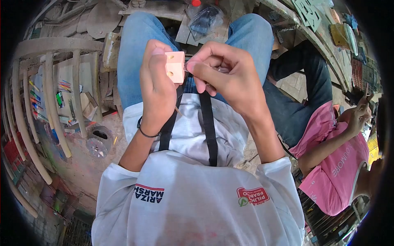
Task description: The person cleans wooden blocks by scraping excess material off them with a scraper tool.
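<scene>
A small pale wooden block [175,67] with two round holes in its face is held over the lap, between the thumb and fingers of my left hand [158,78]. My right hand [223,71] is at the block's right side, thumb and index finger pinched on a small, shiny, clear or metallic piece [186,69] that touches or nearly touches the block's edge. More of something thin and shiny shows among the curled right fingers, too small to make out.
A plastic bag with dark contents [205,20] lies beyond the knees. Curved wooden slats [49,102] stand at the left, near a round metal container [99,141]. On the right sits another person in a pink shirt [336,164], one hand raised.
</scene>
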### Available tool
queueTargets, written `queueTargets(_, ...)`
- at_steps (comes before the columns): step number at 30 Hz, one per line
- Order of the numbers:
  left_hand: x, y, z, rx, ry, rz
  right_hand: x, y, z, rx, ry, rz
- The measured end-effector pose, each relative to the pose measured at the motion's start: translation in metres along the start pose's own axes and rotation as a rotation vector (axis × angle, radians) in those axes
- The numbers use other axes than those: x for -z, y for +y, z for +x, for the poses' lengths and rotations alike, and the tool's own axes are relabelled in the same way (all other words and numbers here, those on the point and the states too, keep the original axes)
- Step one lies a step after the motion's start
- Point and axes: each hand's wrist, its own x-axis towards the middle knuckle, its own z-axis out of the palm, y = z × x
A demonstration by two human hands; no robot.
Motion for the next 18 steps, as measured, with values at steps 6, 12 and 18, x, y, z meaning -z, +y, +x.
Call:
queueTargets(6, 0.001, 0.008, 0.002, 0.196, -0.018, -0.106, -0.006, 0.012, 0.002, 0.383, 0.054, -0.283)
queueTargets(12, 0.015, 0.006, 0.007, 0.455, -0.205, -0.324, 0.006, 0.014, 0.011, 0.726, -0.052, -0.648)
queueTargets(18, 0.024, 0.008, 0.019, 0.956, -0.513, -0.425, 0.017, -0.003, 0.003, 0.855, -0.291, -0.923)
